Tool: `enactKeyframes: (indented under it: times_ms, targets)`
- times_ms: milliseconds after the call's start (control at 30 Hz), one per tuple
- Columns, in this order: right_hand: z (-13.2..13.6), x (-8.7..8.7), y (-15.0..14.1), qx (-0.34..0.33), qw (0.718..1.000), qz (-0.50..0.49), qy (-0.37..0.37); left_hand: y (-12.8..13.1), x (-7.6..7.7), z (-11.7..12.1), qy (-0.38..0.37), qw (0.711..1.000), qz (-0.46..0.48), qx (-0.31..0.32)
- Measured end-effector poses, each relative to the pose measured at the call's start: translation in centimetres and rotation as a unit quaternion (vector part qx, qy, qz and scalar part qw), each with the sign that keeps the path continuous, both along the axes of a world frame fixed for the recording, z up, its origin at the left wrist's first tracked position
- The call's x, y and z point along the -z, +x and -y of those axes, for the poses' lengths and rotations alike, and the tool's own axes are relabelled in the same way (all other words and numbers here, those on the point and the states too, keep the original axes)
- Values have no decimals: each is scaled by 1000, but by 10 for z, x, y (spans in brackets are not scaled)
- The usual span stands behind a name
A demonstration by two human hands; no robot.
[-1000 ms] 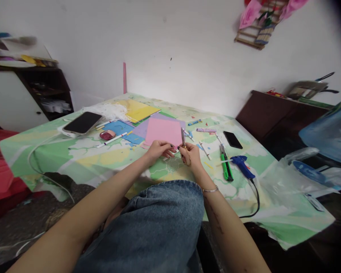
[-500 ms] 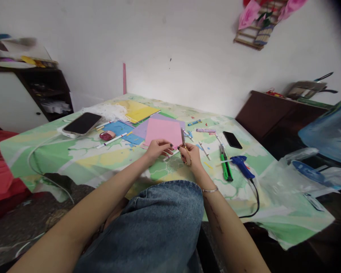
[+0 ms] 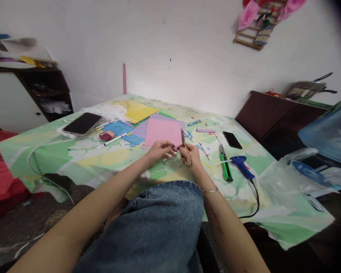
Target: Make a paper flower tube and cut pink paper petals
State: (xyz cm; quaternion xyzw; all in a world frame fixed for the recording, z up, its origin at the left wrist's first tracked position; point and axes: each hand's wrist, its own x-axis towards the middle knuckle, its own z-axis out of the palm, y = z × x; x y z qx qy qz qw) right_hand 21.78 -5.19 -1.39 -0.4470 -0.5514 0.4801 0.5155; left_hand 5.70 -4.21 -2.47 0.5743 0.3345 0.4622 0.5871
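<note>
My right hand (image 3: 191,156) is closed around a pair of scissors (image 3: 183,137), whose gold-coloured handle loops hang by the palm and whose blades point up and away. Close beside it, my left hand (image 3: 160,151) has its thumb and fingers brought together. A tiny pale and pink piece shows between the fingertips of both hands, too small to make out. Just beyond the hands lies a pink sheet of paper (image 3: 163,131), on top of a purple sheet (image 3: 140,129).
Right of my hands lie a green utility knife (image 3: 226,167), a blue glue gun (image 3: 243,167) with its cord, and a black phone (image 3: 232,140). Leftward are blue paper (image 3: 118,128), a white marker (image 3: 111,140), another phone (image 3: 82,123) and white string (image 3: 109,113). A yellow sheet (image 3: 140,112) lies farther back.
My left hand has shifted slightly right, its fingertips now nearly meeting those of my right hand. The white stick-like piece seen below them is now mostly hidden. The scissors stay in my right hand.
</note>
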Motion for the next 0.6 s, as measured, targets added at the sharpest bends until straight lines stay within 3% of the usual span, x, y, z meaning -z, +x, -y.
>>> enactKeyframes:
  times_ms: [367, 600]
  targets:
    - [0, 4, 2, -67, 997, -48, -8, 0, -2, 1, 46, 999, 16, -5]
    - [2, 2, 0, -69, 997, 2, -20, 0, -4, 3, 29, 1000, -4, -6]
